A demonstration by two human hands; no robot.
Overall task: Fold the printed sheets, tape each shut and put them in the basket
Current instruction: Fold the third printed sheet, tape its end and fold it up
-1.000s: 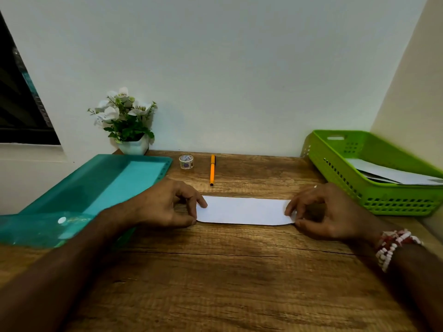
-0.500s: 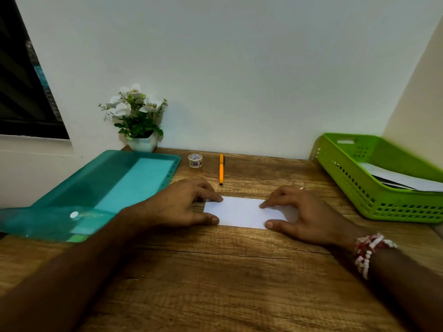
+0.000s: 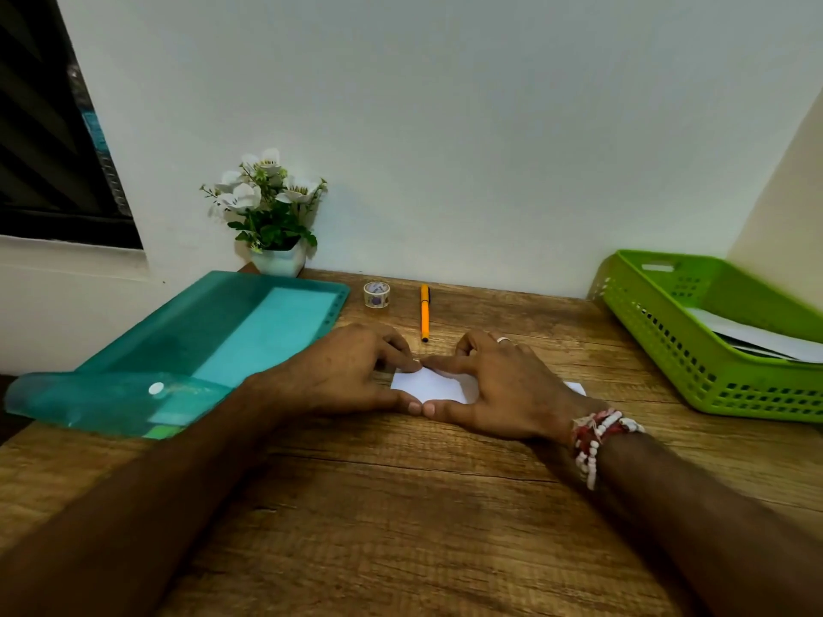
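1. The right hand (image 3: 503, 385) has travelled in from the right end of the white folded sheet of paper (image 3: 429, 385) and now lies over it; a second ago the two hands sat at opposite ends of a long strip
2. The left hand (image 3: 352, 371) has stayed at the sheet's left end. Its grip is closed on that end, bent forefinger at the far edge and thumb at the near edge
3. The right grip is released: the hand is spread flat and presses down, forefinger and thumb stretched out until their tips meet those of the left hand
4. The sheet rests flat on the brown wooden counter (image 3: 401, 505) at the centre of the frame. Only a small patch shows between the hands, and one corner pokes out past the right wrist
5. This looks like a crease being pressed flat, so folding seems nearly done; whether a fresh fold was made cannot be told
6. Taping would come next: the small roll of clear tape (image 3: 376, 294) stands untouched above the hands
7. The green slotted plastic basket (image 3: 668, 331) at the right edge already holds white sheets
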